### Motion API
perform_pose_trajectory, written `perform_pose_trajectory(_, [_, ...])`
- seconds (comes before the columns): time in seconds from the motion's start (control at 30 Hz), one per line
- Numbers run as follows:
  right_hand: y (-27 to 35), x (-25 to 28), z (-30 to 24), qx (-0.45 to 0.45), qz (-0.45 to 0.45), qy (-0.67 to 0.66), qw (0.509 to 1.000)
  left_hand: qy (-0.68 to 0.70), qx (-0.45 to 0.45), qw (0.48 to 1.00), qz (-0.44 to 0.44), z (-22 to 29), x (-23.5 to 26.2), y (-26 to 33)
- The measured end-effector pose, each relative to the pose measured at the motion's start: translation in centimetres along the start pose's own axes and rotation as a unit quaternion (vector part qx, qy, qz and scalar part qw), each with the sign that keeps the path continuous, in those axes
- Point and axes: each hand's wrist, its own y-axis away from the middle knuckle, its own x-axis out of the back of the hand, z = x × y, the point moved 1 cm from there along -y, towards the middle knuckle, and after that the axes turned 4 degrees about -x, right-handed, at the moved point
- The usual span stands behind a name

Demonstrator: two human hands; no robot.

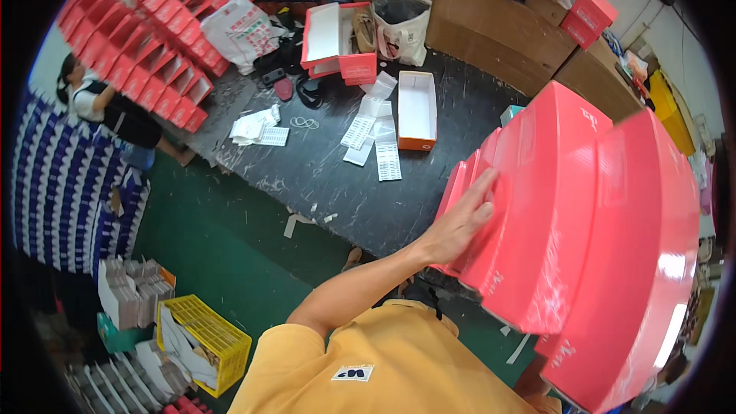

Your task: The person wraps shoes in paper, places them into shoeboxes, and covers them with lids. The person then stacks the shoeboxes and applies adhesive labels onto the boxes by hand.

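Observation:
A tall stack of glossy pink shoe boxes [540, 207] rises at the right, its upper boxes close to me. My left hand [458, 224] rests flat against the stack's left side, fingers stretched out. Behind the boxes at the lower right, only a bit of my right arm [533, 379] shows; the hand itself is hidden. Left of the stack, on the dark table [307, 176], lie sheets of printed labels [387, 155]. An open orange box with a white inside [416, 103] stands beside them.
Farther back are an open pink box [322, 33] and a tote bag [410, 46]. Small white packets [249, 129] lie at the table's left. Another person [115, 111] stands by stacked pink boxes [126, 54]. A yellow crate [230, 341] sits on the green floor [207, 238].

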Motion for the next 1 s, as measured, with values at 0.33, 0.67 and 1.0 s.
perform_pose_trajectory(0.33, [15.1, -12.9, 20.0, -0.144, 0.259, -0.076, 0.952, -0.338, 0.499, 0.754, 0.262, -26.3, 15.9, 1.1])
perform_pose_trajectory(0.67, [13.9, -35.1, 20.9, -0.102, 0.113, 0.265, 0.952, 0.11, 0.481, 0.806, 0.327, -31.5, 18.8, 4.6])
perform_pose_trajectory(1.0, [18.8, -24.7, 21.5, 0.075, 0.103, 0.345, 0.93, -0.42, 0.455, 0.748, 0.241, -28.8, 18.2, 1.9])
